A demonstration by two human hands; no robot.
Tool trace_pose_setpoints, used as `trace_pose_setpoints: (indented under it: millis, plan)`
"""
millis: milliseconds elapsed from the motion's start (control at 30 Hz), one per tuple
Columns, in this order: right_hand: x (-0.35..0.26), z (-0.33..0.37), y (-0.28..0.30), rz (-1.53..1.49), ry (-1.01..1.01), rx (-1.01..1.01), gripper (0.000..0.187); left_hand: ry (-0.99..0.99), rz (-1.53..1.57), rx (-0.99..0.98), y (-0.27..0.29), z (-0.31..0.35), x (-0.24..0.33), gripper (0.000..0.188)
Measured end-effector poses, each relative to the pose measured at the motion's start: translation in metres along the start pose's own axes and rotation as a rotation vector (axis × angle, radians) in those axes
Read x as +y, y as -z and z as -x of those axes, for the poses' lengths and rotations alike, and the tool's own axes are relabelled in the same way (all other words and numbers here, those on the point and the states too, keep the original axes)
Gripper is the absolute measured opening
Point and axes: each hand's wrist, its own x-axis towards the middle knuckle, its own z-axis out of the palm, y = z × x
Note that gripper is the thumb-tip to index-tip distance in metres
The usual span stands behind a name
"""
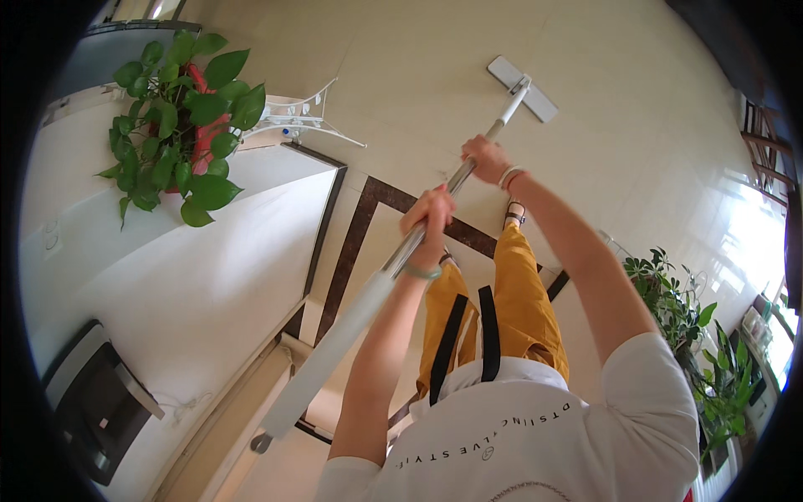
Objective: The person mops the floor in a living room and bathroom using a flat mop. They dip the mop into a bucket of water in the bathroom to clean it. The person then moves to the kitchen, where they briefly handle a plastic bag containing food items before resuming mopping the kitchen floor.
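Observation:
A flat mop (395,261) with a white and silver pole runs slantwise from the lower left to its rectangular head on the floor ahead. My left hand (429,219) is wrapped round the metal part of the pole, about midway along. Farther up, nearer the mop head (542,104), my right hand (487,159) grips the same pole. The white upper end of the pole passes beside my left forearm. Light grey and flat, the head rests on the beige tiles.
Dark border strips (352,236) cross the floor (401,75) near my feet. On the left stand a white wall, a leafy potted plant (205,113) and a white metal stand (305,119). More plants (669,289) are at right; wooden chairs (765,151) stand at far right.

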Motion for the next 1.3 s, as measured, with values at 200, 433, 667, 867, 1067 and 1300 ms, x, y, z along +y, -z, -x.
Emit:
trace_pose_setpoints:
  millis: [200,433,667,867,1067,1300]
  plan:
    - [-0.006,0.015,-0.011,0.109,-0.087,-0.217,0.009,0.116,0.001,0.054,0.008,0.040,-0.011,0.028]
    - [-0.156,0.060,-0.125,-0.056,0.017,-0.218,0.011,0.238,-0.170,0.030,0.136,0.137,0.075,0.027]
    - [-0.286,0.081,-0.181,-0.199,0.051,-0.473,0.016,0.370,-0.313,0.132,0.221,0.207,0.142,0.029]
    - [-0.278,0.055,-0.130,-0.161,0.059,-0.627,0.014,0.355,-0.252,0.227,0.206,0.184,0.125,0.031]
    - [-0.174,0.056,-0.067,-0.147,-0.026,-0.452,0.012,0.272,-0.114,0.101,0.109,0.113,0.097,0.035]
    - [0.006,0.064,0.044,-0.087,-0.299,-0.103,0.008,0.194,0.005,-0.168,-0.044,-0.001,0.018,0.033]
